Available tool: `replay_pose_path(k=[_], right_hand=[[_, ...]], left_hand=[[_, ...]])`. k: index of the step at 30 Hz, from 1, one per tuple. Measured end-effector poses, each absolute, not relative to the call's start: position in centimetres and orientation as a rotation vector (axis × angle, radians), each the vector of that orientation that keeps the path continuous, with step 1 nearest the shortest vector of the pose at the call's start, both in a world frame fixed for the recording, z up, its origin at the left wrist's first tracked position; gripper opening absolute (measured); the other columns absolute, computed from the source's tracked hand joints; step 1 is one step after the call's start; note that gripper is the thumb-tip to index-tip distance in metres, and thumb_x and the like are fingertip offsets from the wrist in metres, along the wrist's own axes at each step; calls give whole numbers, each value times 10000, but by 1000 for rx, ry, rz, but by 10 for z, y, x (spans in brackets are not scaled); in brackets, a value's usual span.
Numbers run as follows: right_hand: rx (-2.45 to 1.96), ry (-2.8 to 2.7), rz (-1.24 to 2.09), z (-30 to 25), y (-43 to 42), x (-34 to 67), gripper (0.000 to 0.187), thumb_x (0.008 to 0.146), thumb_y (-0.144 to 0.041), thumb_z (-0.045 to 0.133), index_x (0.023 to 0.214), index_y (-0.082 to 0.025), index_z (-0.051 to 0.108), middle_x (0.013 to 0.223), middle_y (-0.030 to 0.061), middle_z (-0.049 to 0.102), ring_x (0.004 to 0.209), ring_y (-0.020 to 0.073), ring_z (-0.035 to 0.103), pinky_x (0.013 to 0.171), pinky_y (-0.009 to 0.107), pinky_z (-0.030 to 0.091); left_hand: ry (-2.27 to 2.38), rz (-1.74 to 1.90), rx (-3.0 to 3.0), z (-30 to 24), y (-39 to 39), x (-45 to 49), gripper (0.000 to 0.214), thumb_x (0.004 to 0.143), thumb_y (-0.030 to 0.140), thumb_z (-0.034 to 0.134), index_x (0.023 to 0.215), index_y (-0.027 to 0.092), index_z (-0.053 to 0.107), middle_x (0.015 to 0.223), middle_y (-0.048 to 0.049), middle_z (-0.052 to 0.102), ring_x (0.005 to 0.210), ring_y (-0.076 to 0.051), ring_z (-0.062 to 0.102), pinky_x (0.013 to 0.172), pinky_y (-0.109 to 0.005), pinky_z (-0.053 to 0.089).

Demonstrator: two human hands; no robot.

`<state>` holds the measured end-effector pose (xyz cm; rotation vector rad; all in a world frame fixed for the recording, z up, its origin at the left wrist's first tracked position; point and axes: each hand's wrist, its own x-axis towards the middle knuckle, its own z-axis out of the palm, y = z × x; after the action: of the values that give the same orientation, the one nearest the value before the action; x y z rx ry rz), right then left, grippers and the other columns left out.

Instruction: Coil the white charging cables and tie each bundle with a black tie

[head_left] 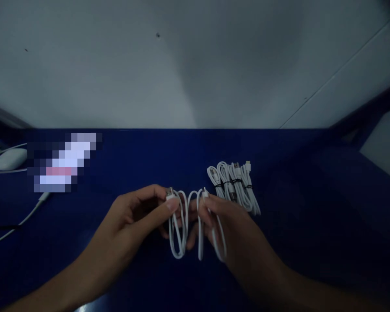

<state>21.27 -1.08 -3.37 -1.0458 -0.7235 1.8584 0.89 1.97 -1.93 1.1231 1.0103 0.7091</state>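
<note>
A white USB cable (pixel 178 242), looped into coils, hangs between my two hands above the blue tabletop. My left hand (pixel 139 216) pinches the coils on the left, its thumb pressed on the cable's metal-tipped USB plug (pixel 170 194). With thumb and fingers closed, my right hand (pixel 227 221) grips the other plug (pixel 206 193) and the loops on the right. Some of the right fingers are partly hidden behind the coils. Just beyond my right hand lie several bundled white cables (pixel 235 184), each bound with a black tie.
On the left, a pixelated bright phone-like device (pixel 68 160) has a white charging cable (pixel 35 208) plugged in. A white mouse (pixel 9 159) is at the far left. The blue table (pixel 156 160) meets a pale wall (pixel 117 78) at its back edge.
</note>
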Motion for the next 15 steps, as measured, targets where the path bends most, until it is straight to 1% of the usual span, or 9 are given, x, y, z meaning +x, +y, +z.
replay_pose_path(k=[2, 3, 5, 7, 9, 11, 13, 15], right_hand=[[-1008, -760, 1853, -31, -9, 214, 419, 1061, -490, 585, 728, -254, 681, 932, 65, 764, 958, 252, 763, 979, 433, 607], [-997, -783, 1851, -29, -8, 214, 411, 1051, -485, 592, 730, -253, 702, 971, 74, 774, 1025, 265, 759, 1054, 449, 585], [-993, -828, 1848, -26, -7, 214, 366, 1019, -501, 651, 790, -245, 776, 1066, 89, 794, 1124, 285, 742, 1175, 482, 520], [-1005, -838, 1855, -25, -5, 214, 339, 986, -536, 717, 893, -232, 835, 1119, 102, 806, 1128, 292, 740, 1209, 513, 494], [-988, -805, 1878, -26, -3, 215, 347, 1006, -541, 717, 1001, -226, 862, 1099, 102, 814, 1065, 275, 750, 1168, 503, 534], [-947, -768, 1917, -27, -1, 216, 330, 1067, -501, 665, 1017, -243, 865, 1047, 80, 815, 979, 238, 754, 1080, 442, 593], [-908, -740, 1942, -27, 0, 216, 373, 1114, -471, 610, 901, -264, 834, 990, 56, 810, 869, 206, 745, 950, 385, 639], [-909, -739, 1936, -27, 0, 217, 438, 1131, -491, 590, 799, -266, 764, 958, 46, 805, 797, 194, 737, 847, 361, 656]], left_hand=[[1028, 775, 1049, -16, 18, 9, 229, 1077, 413, 710, 945, 232, 754, 966, -51, 812, 825, -194, 749, 803, -309, 609], [1057, 802, 1007, -15, 17, 10, 235, 1075, 433, 705, 952, 235, 740, 1014, -57, 817, 845, -206, 753, 809, -326, 615], [1151, 831, 934, -12, 14, 9, 235, 1062, 471, 712, 1003, 245, 739, 1090, -68, 824, 888, -228, 761, 798, -336, 621], [1223, 840, 878, -10, 11, 8, 240, 1056, 492, 716, 1095, 257, 749, 1091, -76, 836, 915, -258, 780, 795, -351, 634], [1234, 836, 829, -8, 8, 8, 265, 1055, 509, 715, 1157, 266, 740, 1064, -78, 849, 908, -281, 801, 775, -366, 651], [1204, 799, 774, -8, 6, 8, 290, 1055, 533, 710, 1180, 270, 717, 1067, -84, 857, 865, -293, 816, 720, -380, 669], [1169, 743, 721, -8, 7, 10, 308, 1043, 547, 724, 1175, 271, 690, 1116, -99, 855, 829, -308, 826, 640, -396, 684], [1113, 704, 693, -11, 10, 11, 304, 1025, 510, 761, 1177, 262, 674, 1166, -122, 845, 832, -331, 835, 587, -414, 698]])
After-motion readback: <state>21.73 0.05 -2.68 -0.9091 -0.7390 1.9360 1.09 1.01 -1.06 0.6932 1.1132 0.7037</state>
